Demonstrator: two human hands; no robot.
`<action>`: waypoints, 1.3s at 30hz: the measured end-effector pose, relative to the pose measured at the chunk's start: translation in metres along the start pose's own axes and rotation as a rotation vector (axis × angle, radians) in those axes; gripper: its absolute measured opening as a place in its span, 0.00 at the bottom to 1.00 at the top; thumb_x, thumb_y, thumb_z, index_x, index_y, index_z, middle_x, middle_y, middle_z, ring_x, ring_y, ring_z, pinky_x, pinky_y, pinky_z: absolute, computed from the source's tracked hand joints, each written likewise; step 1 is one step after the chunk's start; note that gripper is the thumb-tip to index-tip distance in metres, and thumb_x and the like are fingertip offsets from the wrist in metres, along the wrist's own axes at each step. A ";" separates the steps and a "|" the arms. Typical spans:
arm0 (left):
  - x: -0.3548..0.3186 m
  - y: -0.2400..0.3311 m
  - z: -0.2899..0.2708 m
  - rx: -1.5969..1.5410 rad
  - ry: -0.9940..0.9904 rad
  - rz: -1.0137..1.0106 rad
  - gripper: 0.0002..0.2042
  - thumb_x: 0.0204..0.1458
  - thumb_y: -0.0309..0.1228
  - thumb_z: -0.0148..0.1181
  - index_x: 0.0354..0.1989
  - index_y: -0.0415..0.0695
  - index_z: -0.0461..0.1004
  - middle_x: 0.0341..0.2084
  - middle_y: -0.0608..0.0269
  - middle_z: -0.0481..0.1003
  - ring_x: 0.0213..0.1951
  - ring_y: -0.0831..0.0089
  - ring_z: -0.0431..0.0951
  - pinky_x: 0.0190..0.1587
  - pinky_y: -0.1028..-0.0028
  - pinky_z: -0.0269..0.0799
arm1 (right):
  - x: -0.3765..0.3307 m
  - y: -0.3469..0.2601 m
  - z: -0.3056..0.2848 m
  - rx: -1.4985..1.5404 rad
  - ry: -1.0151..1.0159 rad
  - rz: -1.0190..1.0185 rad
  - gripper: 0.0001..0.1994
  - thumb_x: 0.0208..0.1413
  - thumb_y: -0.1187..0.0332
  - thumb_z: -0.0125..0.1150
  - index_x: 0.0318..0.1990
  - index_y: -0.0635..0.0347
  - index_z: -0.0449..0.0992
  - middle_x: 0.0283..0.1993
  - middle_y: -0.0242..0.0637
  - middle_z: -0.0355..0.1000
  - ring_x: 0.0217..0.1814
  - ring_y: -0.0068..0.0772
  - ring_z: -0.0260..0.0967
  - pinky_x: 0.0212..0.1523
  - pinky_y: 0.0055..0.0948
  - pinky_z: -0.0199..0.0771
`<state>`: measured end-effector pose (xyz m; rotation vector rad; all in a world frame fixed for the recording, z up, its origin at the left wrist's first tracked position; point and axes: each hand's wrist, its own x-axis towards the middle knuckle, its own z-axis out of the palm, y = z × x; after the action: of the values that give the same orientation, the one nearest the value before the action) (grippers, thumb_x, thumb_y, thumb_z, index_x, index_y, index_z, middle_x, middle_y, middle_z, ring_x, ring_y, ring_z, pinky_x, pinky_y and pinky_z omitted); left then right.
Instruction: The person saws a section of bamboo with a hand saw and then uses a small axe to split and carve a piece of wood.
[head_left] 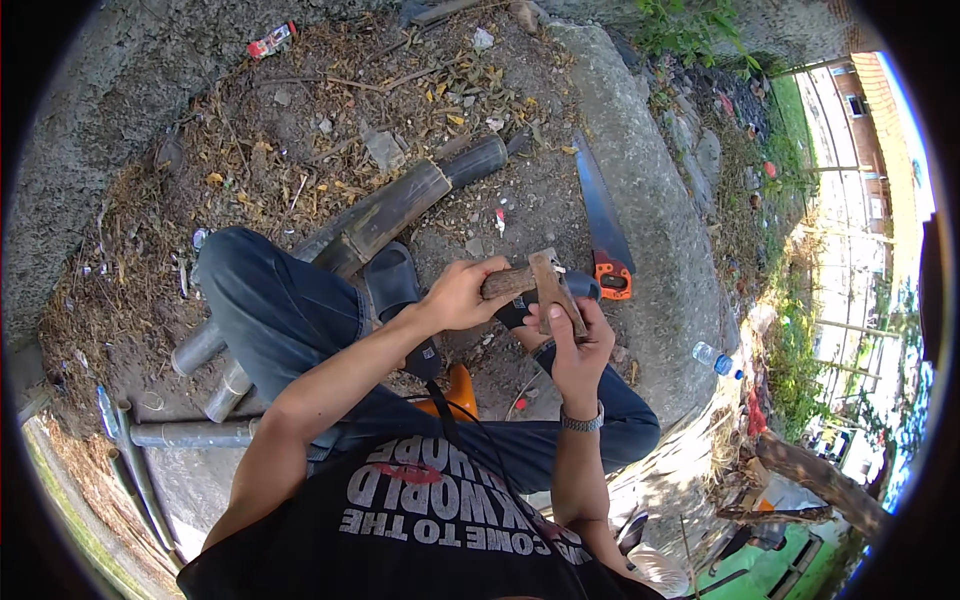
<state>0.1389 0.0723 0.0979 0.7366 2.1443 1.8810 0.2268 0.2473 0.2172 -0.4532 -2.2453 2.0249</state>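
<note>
My left hand is closed around the thick wooden handle of a tool. Its long, flat brown head looks like rusty metal, but I cannot tell whether it is an axe or a hammer. On the lower part of that head, my right hand grips with thumb and fingers, a watch on its wrist. Both hands are above my bent legs, near my dark sandals. A handsaw with an orange handle lies just beyond the right hand.
Dark bamboo lengths lie on the dirt ahead and left, with more poles beside me. An orange object sits between my legs. Along the right runs a concrete ledge; a plastic bottle lies beyond. Dry leaves litter the ground.
</note>
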 end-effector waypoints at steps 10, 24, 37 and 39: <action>0.000 0.009 -0.029 0.372 -0.201 -0.093 0.15 0.46 0.32 0.70 0.44 0.48 0.78 0.30 0.51 0.82 0.36 0.45 0.83 0.38 0.51 0.77 | 0.029 -0.001 -0.020 -0.164 -0.572 0.219 0.11 0.73 0.72 0.54 0.57 0.67 0.73 0.48 0.44 0.81 0.50 0.34 0.82 0.54 0.35 0.82; -0.003 -0.015 -0.006 0.323 0.138 -0.143 0.15 0.49 0.33 0.68 0.46 0.47 0.75 0.29 0.49 0.81 0.36 0.44 0.83 0.41 0.51 0.78 | 0.028 0.005 0.010 -0.321 -0.206 0.004 0.19 0.70 0.65 0.65 0.59 0.72 0.75 0.47 0.41 0.82 0.43 0.27 0.81 0.43 0.25 0.78; -0.015 -0.027 0.002 -0.125 0.133 -0.231 0.12 0.60 0.32 0.67 0.43 0.35 0.78 0.28 0.61 0.83 0.32 0.80 0.78 0.36 0.71 0.76 | 0.038 0.026 0.028 -0.169 -0.226 -0.075 0.21 0.71 0.55 0.57 0.41 0.70 0.82 0.23 0.47 0.76 0.24 0.41 0.74 0.29 0.38 0.73; -0.014 -0.035 0.004 -0.119 0.118 -0.167 0.13 0.60 0.33 0.67 0.44 0.35 0.78 0.30 0.61 0.83 0.34 0.79 0.79 0.38 0.71 0.76 | 0.038 0.036 0.037 -0.273 -0.153 -0.236 0.27 0.72 0.51 0.53 0.32 0.70 0.80 0.24 0.61 0.73 0.25 0.65 0.71 0.28 0.49 0.70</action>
<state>0.1444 0.0665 0.0610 0.4182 2.0664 1.9866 0.1862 0.2248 0.1725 -0.0453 -2.5388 1.7000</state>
